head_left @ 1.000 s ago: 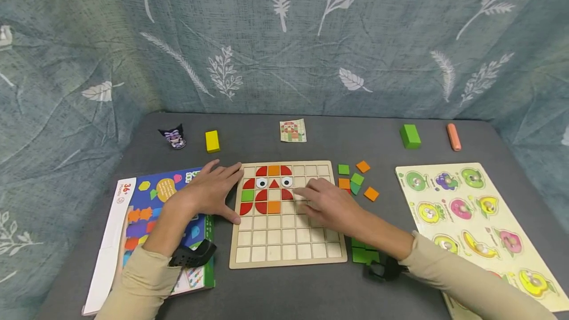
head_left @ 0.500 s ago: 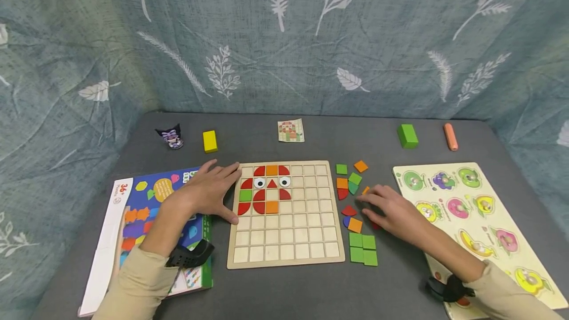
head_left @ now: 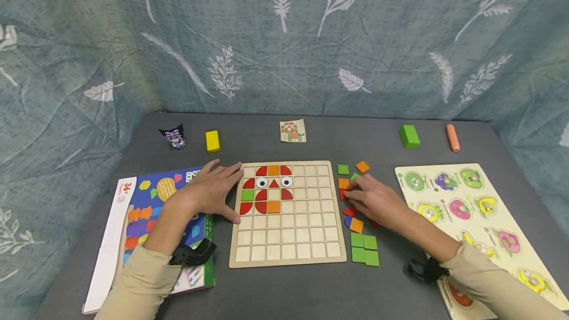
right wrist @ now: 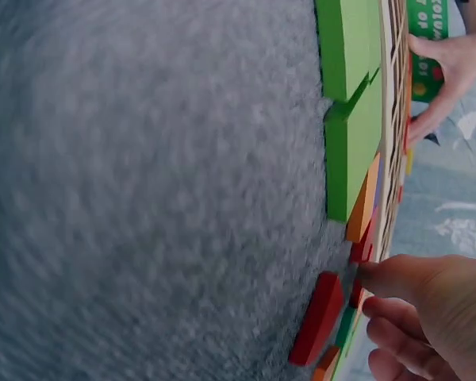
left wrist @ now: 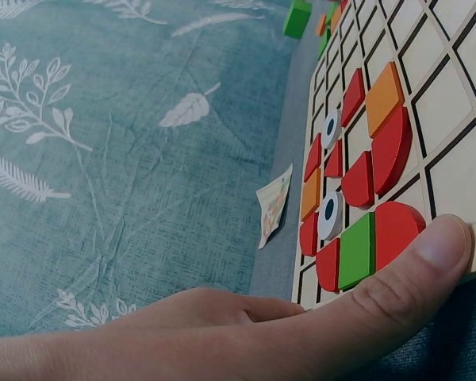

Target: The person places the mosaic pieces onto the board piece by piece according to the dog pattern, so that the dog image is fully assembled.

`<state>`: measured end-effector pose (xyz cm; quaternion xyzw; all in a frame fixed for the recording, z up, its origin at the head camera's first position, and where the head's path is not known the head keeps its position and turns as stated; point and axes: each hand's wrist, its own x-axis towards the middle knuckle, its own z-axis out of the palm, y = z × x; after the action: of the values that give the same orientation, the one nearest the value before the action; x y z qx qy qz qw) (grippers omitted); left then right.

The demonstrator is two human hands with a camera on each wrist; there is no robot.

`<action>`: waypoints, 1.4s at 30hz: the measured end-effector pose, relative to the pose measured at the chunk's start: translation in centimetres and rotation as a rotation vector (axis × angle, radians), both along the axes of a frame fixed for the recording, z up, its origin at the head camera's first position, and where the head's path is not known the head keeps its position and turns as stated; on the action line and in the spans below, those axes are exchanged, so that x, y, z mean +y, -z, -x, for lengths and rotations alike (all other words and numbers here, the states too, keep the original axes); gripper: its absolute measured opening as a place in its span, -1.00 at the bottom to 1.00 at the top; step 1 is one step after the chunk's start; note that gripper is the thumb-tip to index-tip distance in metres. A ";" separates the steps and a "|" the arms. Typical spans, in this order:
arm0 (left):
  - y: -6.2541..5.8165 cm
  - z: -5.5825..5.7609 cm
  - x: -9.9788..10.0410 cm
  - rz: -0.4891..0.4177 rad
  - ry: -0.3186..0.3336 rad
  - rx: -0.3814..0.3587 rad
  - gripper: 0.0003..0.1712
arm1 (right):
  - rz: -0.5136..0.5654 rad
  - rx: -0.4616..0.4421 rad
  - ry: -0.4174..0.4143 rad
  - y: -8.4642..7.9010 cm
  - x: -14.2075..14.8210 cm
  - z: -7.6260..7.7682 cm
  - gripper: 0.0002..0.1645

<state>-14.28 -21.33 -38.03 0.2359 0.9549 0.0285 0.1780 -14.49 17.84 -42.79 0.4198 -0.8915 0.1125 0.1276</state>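
Observation:
A wooden grid board (head_left: 288, 237) lies in the middle, with red, orange and green tiles and two eye tiles set in its upper left cells. My left hand (head_left: 208, 190) rests along the board's left edge, fingers and thumb spread; the left wrist view shows its thumb (left wrist: 416, 262) at the rim beside a red tile (left wrist: 398, 226). Right of the board, my right hand (head_left: 375, 200) pinches a red quarter-circle tile (head_left: 342, 194) between thumb and forefinger, close to the table. Its thumb (right wrist: 397, 276) partly covers that tile in the right wrist view.
Loose orange (head_left: 362, 167) and green tiles (head_left: 364, 249) lie right of the board. A fruit puzzle board (head_left: 428, 174) is far right, a toy box (head_left: 151, 201) left. Behind are a pattern card (head_left: 293, 131), yellow block (head_left: 212, 141), green block (head_left: 409, 137) and figurine (head_left: 174, 137).
My right hand has left the board, moved right past the loose tiles, then come back slightly left to the red tile by the orange one. The left hand stays at the board's edge.

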 end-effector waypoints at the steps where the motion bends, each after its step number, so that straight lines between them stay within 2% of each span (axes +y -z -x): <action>1: 0.0 0.0 0.0 0.002 0.002 0.001 0.30 | 0.004 0.000 -0.011 0.0 0.0 0.0 -0.79; 8: 0.1 -0.1 0.0 0.006 -0.005 -0.002 0.30 | 0.003 -0.019 -0.071 0.1 -0.1 0.0 -0.85; 15: 0.2 -0.2 -0.1 0.013 -0.011 0.007 0.31 | 0.057 0.061 -0.218 0.6 0.1 1.2 -0.74; 19: 0.1 -0.1 -0.1 0.012 -0.007 0.008 0.30 | 0.098 0.084 -0.239 0.6 -0.3 1.7 -0.73; 25: 0.1 0.1 0.0 0.005 0.007 0.007 0.30 | 0.137 0.067 -0.207 -0.4 -1.6 1.6 -0.76; 27: 0.0 0.2 0.0 0.002 0.005 0.005 0.30 | 0.172 0.047 -0.234 -0.6 -2.4 1.7 -0.75; 30: 0.0 0.2 0.0 0.003 0.002 0.005 0.30 | 0.200 0.052 -0.321 -0.7 -4.3 1.6 -0.76; 32: 0.0 0.1 0.0 0.003 0.002 0.008 0.30 | 0.193 0.076 -0.379 -0.7 -5.8 1.5 -0.77; 35: 0.0 0.1 0.0 0.002 0.001 0.012 0.30 | 0.157 0.095 -0.418 -0.6 -7.9 1.2 -0.81; 42: 0.1 0.1 -0.1 -0.006 -0.007 0.009 0.31 | 0.025 0.080 -0.398 -0.7 -10.8 1.1 -0.89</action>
<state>-14.34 -21.39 -38.16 0.2331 0.9565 0.0311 0.1729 -15.60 7.01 -42.10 0.5904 -0.7836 0.1298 0.1434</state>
